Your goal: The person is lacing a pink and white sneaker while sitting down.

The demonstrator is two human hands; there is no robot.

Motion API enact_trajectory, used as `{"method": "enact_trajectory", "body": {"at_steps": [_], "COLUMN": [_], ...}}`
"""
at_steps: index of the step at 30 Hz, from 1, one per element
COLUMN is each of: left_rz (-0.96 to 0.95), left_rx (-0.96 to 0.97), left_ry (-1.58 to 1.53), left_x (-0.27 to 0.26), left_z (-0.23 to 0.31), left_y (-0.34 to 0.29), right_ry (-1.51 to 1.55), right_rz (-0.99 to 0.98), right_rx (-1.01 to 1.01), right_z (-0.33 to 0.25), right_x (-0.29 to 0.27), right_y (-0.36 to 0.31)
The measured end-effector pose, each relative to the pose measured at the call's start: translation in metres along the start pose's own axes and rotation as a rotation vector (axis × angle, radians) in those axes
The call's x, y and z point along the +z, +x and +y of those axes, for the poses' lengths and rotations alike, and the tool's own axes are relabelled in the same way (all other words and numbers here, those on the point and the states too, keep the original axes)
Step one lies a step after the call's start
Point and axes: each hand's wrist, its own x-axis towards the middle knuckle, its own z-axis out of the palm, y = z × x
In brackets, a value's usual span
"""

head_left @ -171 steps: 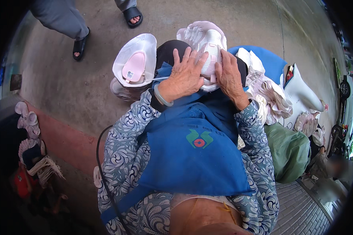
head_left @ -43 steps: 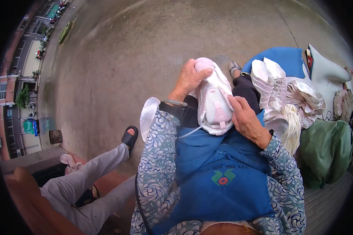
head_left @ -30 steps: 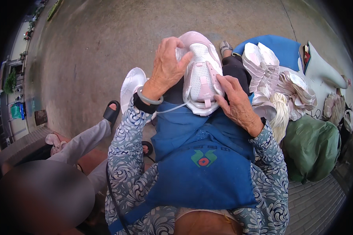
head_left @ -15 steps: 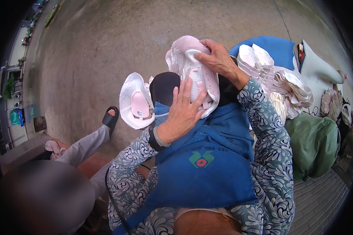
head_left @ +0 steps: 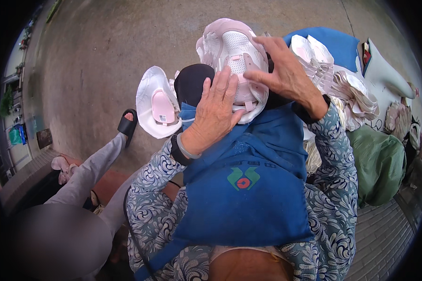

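Note:
A pink and white shoe upper with mesh panels lies across my knees, above the blue apron. My left hand rests flat on its left side near the heel end, fingers stretched out. At its right edge hovers my right hand, thumb and fingers spread apart around a gap, gripping nothing; whether the fingertips touch the upper I cannot tell. Left of my dark-clad left knee sits another upper, white side out, with a pink tongue.
Stacked white and pink uppers are at the right, beside a blue cloth and a green sack. A pale curved panel stands farther right. A person in grey trousers and a black slide sandal sits at my left.
My right hand has released the edge of the upper and spread its fingers. My left hand stays flat on it. The view has shifted slightly, moving the knees and upper higher in the picture.

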Motion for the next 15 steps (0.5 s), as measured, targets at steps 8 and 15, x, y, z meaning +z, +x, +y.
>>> {"method": "enact_trajectory", "body": {"at_steps": [8, 15], "left_rz": [-0.003, -0.042], "left_rx": [-0.017, -0.034], "left_ry": [0.121, -0.115], "left_x": [0.006, -0.023], "left_z": [-0.003, -0.015], "left_y": [-0.004, -0.004], "right_ry": [0.090, -0.071], "right_rz": [-0.003, 0.096], "right_rx": [-0.048, -0.110], "right_z": [0.007, 0.001], "right_x": [0.024, 0.009], "right_y": [-0.046, -0.054]}}
